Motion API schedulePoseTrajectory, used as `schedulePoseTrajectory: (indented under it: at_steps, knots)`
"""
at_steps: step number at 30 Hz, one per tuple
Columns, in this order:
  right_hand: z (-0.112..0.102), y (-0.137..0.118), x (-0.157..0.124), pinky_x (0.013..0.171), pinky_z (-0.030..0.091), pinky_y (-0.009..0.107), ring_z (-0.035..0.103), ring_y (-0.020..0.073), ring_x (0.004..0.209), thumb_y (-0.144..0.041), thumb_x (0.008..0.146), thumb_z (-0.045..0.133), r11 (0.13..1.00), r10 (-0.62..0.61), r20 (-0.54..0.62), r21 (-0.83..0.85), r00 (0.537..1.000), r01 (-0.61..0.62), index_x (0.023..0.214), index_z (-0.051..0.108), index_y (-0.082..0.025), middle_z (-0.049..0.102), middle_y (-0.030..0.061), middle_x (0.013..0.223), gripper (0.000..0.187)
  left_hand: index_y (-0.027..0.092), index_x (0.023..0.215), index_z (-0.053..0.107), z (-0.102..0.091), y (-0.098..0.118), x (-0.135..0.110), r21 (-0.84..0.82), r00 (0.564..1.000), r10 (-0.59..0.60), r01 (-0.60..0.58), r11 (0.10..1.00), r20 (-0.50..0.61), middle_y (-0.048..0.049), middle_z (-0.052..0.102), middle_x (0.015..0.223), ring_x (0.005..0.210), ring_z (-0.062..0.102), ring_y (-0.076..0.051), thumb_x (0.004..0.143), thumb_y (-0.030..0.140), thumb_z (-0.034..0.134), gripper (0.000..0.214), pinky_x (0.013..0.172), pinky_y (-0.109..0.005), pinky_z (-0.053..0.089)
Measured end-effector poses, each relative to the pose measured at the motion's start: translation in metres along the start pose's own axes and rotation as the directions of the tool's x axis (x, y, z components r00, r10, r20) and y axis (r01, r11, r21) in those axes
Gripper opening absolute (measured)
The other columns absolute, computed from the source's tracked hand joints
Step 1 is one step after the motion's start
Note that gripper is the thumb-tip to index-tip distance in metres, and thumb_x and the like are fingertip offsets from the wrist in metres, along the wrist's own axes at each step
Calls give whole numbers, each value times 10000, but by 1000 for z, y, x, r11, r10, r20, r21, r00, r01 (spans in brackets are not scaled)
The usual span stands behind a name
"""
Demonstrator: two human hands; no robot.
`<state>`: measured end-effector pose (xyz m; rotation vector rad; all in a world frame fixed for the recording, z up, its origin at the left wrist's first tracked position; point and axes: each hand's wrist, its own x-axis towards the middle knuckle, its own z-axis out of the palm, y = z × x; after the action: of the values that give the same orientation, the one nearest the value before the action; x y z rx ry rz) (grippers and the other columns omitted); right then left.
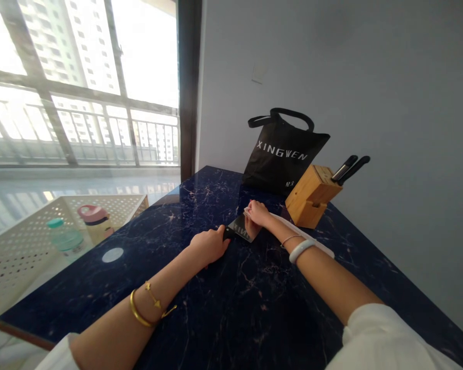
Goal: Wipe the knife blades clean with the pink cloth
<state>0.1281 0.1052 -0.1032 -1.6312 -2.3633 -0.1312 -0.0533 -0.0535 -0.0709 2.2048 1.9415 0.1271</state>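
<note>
My left hand is closed around the black handle of a cleaver that lies low over the dark blue marble table. My right hand rests at the far end of the shiny blade, its fingers touching a white flat strip that runs under my right forearm. The blade mirrors my right hand. A wooden knife block with two black-handled knives stands just right of my right hand.
A black tote bag printed XINGWEN stands at the back against the grey wall. Left of the table a white perforated basket holds a green-capped bottle and a pink-lidded bottle. A large window is at the left.
</note>
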Motion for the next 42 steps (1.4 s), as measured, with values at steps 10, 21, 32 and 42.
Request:
schedulePoseTrajectory:
  at_steps: [10, 21, 32, 42]
  knots:
    - [-18, -56, -48, 742, 338, 319, 455, 210, 871, -238, 847, 393, 970, -241, -7, 19, 970, 241, 985, 477, -162, 521, 98, 985, 179, 168, 1085, 482, 5, 4, -1, 34, 996, 5, -2, 999, -89, -160, 644, 845, 799, 626, -328, 827, 456, 300, 427, 643, -415, 466]
    - [-39, -55, -88, 772, 333, 344, 403, 223, 908, -320, 783, 501, 968, -245, -95, 24, 965, 248, 1089, 480, -237, 473, 73, 1006, 319, 151, 1075, 468, 5, -4, 13, -435, 997, 13, 19, 900, 70, -89, 622, 698, 343, 548, -167, 806, 418, 336, 402, 337, -260, 422]
    - [-35, -42, -97, 811, 321, 353, 401, 228, 916, -222, 795, 499, 964, -223, -237, 88, 946, 249, 1157, 491, -247, 520, 85, 1026, 362, 110, 1037, 504, 9, -6, 23, -939, 955, 103, 249, 235, 279, -24, 621, 596, 529, 617, -128, 712, 280, 608, 382, 483, -196, 504]
    - [-25, -45, -91, 834, 336, 303, 431, 184, 924, -115, 819, 387, 900, -52, -348, 390, 936, 195, 1056, 540, -185, 530, 71, 966, 291, 158, 815, 425, 15, 2, 24, -976, 963, 179, 214, -39, 204, -4, 608, 686, 371, 432, -4, 721, 153, 588, 188, 298, -84, 294]
